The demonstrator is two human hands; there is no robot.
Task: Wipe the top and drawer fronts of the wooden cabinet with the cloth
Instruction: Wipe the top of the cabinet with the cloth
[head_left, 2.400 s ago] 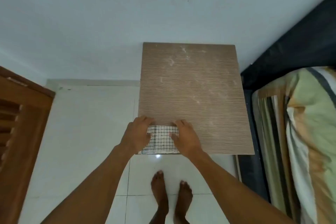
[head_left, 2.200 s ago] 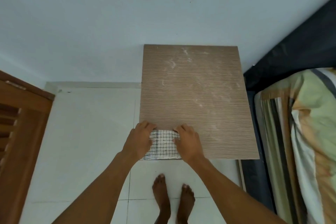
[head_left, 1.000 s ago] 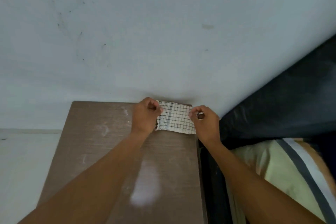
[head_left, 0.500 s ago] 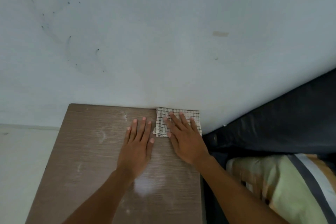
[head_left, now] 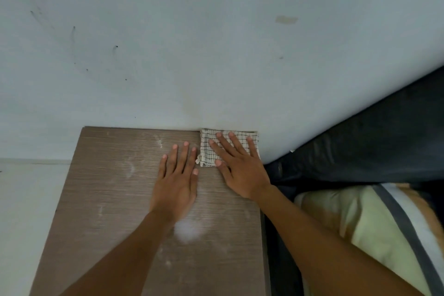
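- Cabinet top point(head_left: 115, 199), a brown wood-grain panel with pale dusty smears, fills the near left of the view; its far edge meets the pale grey wall point(head_left: 216, 43).
- Your folded white cloth with a thin black check point(head_left: 206, 151) lies flat in the far right corner of that top, touching the wall and reaching the right edge.
- Your right hand point(head_left: 237, 170) is spread wide and pressed palm-down on the cloth, fingers pointing toward the wall; it pins the cloth and grips nothing.
- Your left hand point(head_left: 177, 182) lies open and flat on bare wood just beside the cloth, holding nothing; its fingertips sit close to the cloth's left edge.
- Judging from the smears still showing on the left and near parts, you are at the start of wiping the top.
- Keep the palm weight even so the fold does not bunch, then draw the cloth along the far edge toward the left corner.
- Work in overlapping strips from far to near, so dust moves toward you and not back onto wiped wood.
- Lift the left hand off the panel before the cloth reaches it, or use it to steady the near edge.
- Mind the right edge: the dark bed frame point(head_left: 360, 151) and striped bedding point(head_left: 372, 235) sit close, so dust pushed over that side could land there.
- Drawer fronts are out of view.
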